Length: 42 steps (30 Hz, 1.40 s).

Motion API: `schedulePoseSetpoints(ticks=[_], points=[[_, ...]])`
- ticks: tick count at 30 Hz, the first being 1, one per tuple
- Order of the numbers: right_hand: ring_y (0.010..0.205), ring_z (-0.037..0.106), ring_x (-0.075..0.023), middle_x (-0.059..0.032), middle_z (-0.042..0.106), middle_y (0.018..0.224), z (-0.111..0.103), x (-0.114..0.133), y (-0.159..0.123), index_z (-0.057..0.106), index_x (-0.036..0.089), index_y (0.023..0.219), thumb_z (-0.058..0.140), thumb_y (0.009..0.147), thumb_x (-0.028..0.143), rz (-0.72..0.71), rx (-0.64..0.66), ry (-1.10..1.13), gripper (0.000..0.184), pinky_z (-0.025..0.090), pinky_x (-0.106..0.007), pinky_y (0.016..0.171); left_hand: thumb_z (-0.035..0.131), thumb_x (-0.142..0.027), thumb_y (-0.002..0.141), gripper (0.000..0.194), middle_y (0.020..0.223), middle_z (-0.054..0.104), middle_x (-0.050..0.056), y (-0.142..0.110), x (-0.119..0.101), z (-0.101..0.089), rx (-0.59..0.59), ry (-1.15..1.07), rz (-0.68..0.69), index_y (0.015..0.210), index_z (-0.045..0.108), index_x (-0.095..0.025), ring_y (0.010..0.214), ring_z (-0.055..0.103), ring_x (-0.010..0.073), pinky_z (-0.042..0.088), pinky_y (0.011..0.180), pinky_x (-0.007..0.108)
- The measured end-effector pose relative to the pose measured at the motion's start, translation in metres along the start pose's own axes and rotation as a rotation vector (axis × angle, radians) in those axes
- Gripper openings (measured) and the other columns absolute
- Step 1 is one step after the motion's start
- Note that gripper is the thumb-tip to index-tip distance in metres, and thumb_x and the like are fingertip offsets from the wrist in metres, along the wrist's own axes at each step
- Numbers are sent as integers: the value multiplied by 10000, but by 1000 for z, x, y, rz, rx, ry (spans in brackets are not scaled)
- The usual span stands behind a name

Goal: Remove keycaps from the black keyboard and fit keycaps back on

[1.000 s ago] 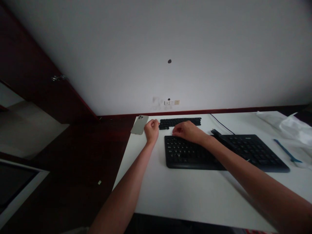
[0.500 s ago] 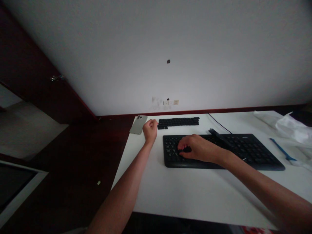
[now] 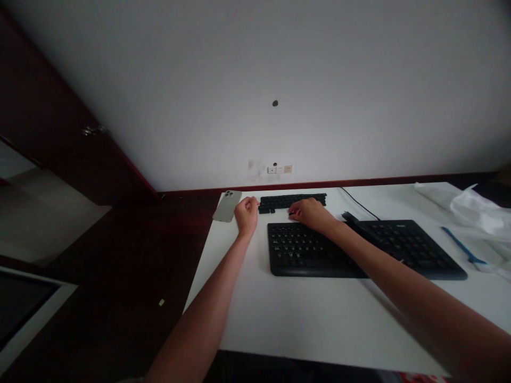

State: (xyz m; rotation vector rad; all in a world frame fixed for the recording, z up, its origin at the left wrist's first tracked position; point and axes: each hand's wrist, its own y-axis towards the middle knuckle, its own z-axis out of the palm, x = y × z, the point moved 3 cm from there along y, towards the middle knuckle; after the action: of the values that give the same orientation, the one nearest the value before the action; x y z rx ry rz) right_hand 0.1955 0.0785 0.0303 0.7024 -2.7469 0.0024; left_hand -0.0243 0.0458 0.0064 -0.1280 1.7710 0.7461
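1. Because the parts are small, a light pinch and raised wrist would suit work over the keyboard (image 3: 319,272), near side, centre to right.
2. Right hand (image 3: 313,214): beyond the keyboard's far edge; fingertips pinching a dark piece (image 3: 291,214), apparently a key.
3. Left hand (image 3: 247,215): curled, beside the keys' left end; contents, cannot tell.
4. Keys (image 3: 275,201): far side, close rows; best left unjostled.

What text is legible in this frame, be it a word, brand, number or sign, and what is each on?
None can be read.
Keyboard: pale marks on the left-hand keys, too small and blurred.
Pale mark by the keyboard's far edge: too small.
Loose black keys: too small and dark.
Phone: no lettering made out.
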Motion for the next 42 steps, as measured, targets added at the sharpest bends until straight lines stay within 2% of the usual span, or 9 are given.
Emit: schedulePoseSetpoints(ticks=[4,10,17,22,33,38,42], points=[[867,742,-245,-42,809,908,0,-5,-5,802,219,1078,725,841,271,21,-10,40,255,528,-324,794,557,-317,922,330,564,587,-7,0,0,0,-2,0,-8,629,634,-186,566,553,146,369,585,247],[844,739,-253,-61,804,894,-1,-13,-10,818,208,972,719,841,271,55,-3,10,176,535,-336,782,555,-308,913,322,564,589,-7,0,1,0,0,3,1,626,633,-186,578,567,149,380,601,246],[896,738,-278,-95,800,919,3,9,7,826,218,895,701,867,277,74,-3,-35,141,533,-341,789,550,-308,913,326,577,603,-2,1,4,1,0,-2,-5,620,625,-189,596,587,154,386,603,244],[934,734,-277,-106,803,954,8,24,17,828,214,937,691,887,301,91,6,-38,170,534,-336,839,547,-331,922,338,584,613,3,1,4,1,6,-1,-6,624,624,-189,598,588,156,393,608,247],[931,735,-285,-100,800,951,17,27,27,825,230,950,690,880,328,121,-9,-38,181,538,-357,822,550,-327,923,331,580,605,-6,0,2,0,5,-8,-7,631,622,-188,572,550,144,376,600,248],[900,730,-254,-63,803,930,6,23,20,825,240,951,695,879,313,65,-16,6,166,523,-323,801,550,-319,923,331,587,612,-6,0,4,1,3,-10,-7,630,624,-186,583,561,142,381,611,245],[814,720,-208,-36,791,868,-20,21,-9,820,236,949,681,882,301,-74,2,114,168,509,-298,782,549,-298,912,316,591,617,-5,0,4,1,3,-5,-13,631,633,-183,598,576,146,390,619,243]])
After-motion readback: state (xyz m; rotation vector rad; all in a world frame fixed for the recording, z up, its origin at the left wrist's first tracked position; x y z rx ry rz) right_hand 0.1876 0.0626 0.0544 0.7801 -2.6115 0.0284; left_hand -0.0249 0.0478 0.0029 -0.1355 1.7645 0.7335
